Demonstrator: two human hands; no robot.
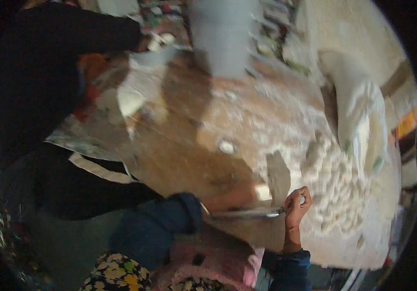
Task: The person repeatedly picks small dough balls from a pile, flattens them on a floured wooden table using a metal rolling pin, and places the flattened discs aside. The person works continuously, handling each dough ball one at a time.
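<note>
My right hand (298,207) is closed around the handle of a long, thin metal blade, apparently a knife (252,214), which points left. Blurred by motion, my left hand (232,196) lies low over the floury work surface (194,160), just above the blade. A pale block, apparently dough (263,192), sits at its fingertips; whether the hand grips it is unclear. Beyond it is a flat greyish piece (278,178). Many small pale dough pieces (335,189) are heaped to the right of my right hand. A small round white piece (227,146) lies farther up the surface.
A person in dark clothing (48,80) stands close at the left. A clear plastic bag with pale contents (363,127) lies at the right. A blurred light-grey object (226,36) extends over the far side. A cream strap (101,170) hangs at the near left edge.
</note>
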